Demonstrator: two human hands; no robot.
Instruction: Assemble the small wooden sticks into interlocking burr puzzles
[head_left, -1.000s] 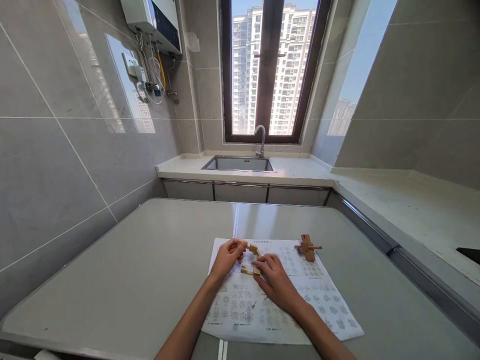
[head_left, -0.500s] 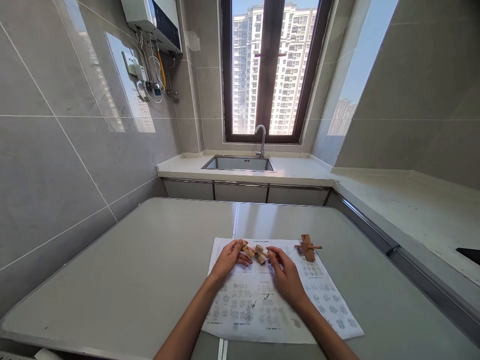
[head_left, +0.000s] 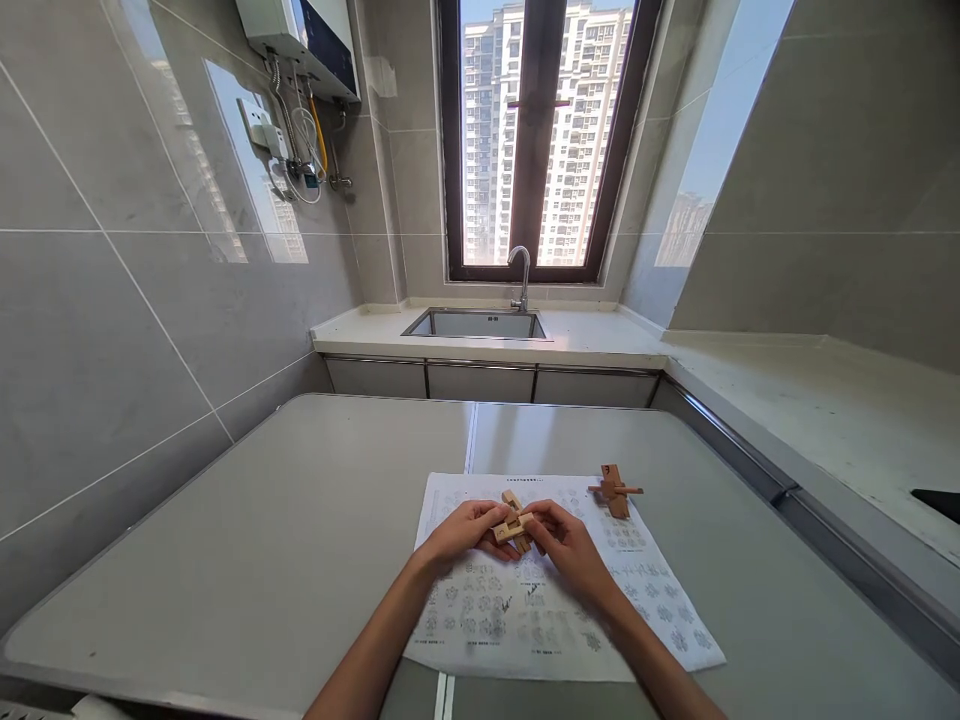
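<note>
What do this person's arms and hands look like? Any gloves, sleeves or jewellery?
Both forearms are bare right down to the picture's bottom edge, with no sleeve in view. The left hand and right hand wear no gloves, and no watch, ring or bracelet shows.

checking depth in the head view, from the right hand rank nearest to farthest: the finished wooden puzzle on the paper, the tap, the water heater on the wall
1. The finished wooden puzzle, on the paper just beyond and to the right of the right hand.
2. The tap, straight ahead at the sink under the window.
3. The water heater, high on the left wall, farthest.
</note>
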